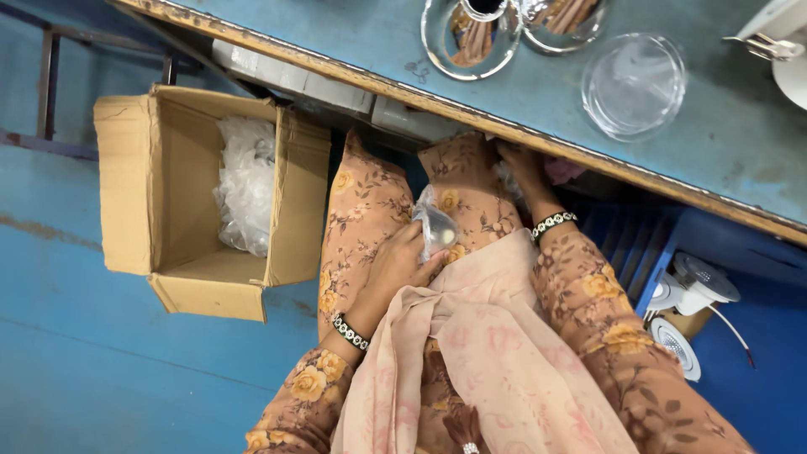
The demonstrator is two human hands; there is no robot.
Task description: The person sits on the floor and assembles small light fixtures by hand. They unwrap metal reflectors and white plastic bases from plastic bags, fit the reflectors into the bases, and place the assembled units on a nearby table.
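My left hand [397, 267] rests on my lap and grips a small shiny part wrapped in a clear plastic bag [437, 229]. My right hand [523, 171] reaches under the edge of the blue table [538, 101], its fingers partly hidden beneath the wooden rim beside something pink [561, 171]. I cannot tell what those fingers hold. Both wrists wear beaded black and white bracelets. A peach scarf [496, 336] drapes over my floral clothing.
An open cardboard box [181, 252] with clear plastic-wrapped pieces [246, 185] stands on the blue floor at left. On the table lie shiny chrome reflectors [471, 38] and a clear round lens [634, 84]. White lamp fittings [698, 290] sit at lower right.
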